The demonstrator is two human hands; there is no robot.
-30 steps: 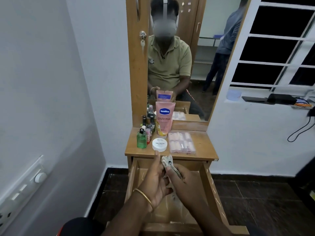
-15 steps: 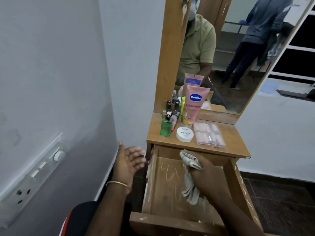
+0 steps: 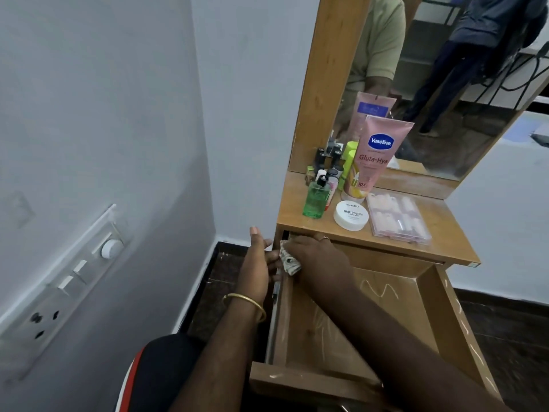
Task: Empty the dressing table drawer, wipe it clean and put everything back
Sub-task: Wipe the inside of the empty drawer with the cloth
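The wooden drawer (image 3: pixel 398 316) of the dressing table stands pulled out, with a bare, scratched bottom. My right hand (image 3: pixel 318 257) grips a bunched grey cloth (image 3: pixel 289 261) against the drawer's far left corner, at the left wall. Just outside that wall my left hand (image 3: pixel 257 269) is held with straight fingers, a gold bangle on its wrist. On the table top (image 3: pixel 442 233) stand a pink Vaseline tube (image 3: pixel 374 156), a green pump bottle (image 3: pixel 316 200), a white nail polish remover tub (image 3: pixel 351 215), a clear box of false nails (image 3: pixel 398 218) and several small dark bottles (image 3: pixel 326 162).
The mirror (image 3: pixel 430 84) behind the table reflects me and a standing person. A white wall with a switch and socket panel (image 3: pixel 65 289) runs close on the left. The floor (image 3: pixel 214 281) is dark tile. My knee in dark cloth (image 3: pixel 160 370) is at the bottom.
The camera has swung left and down. My right hand moved the cloth from the drawer's middle back to its far left corner. My left hand came closer to the drawer's left side.
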